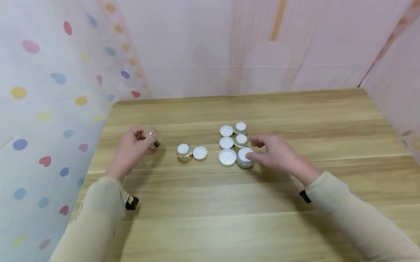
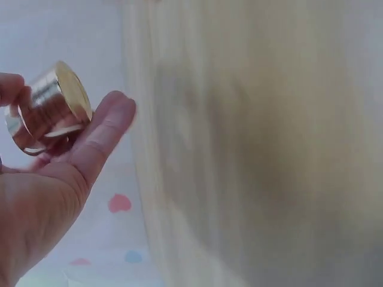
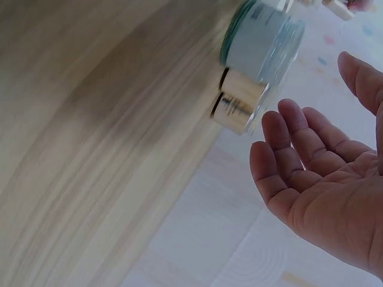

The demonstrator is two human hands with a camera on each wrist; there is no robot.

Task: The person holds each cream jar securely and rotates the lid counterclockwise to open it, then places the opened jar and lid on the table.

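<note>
At the left of the table my left hand (image 1: 130, 151) grips a small shiny gold jar (image 2: 51, 107) between thumb and fingers, tilted and above the wood. My right hand (image 1: 274, 153) hovers beside a larger clear glass jar (image 3: 257, 42) with its fingers loosely bent and nothing held. In the right wrist view a gap shows between the fingers (image 3: 281, 137) and the jars. Behind the glass jar stand two small gold jars (image 1: 241, 141), with white discs on top. Three upturned lids (image 1: 227, 158) lie in a column to their left.
Between the hands another gold jar (image 1: 184, 154) stands with an upturned white-lined lid (image 1: 200, 153) at its right. Everything rests on a wood-grain table (image 1: 206, 231). A dotted curtain (image 1: 38, 124) borders the left side, and a pink patterned one (image 1: 191, 33) hangs at the back.
</note>
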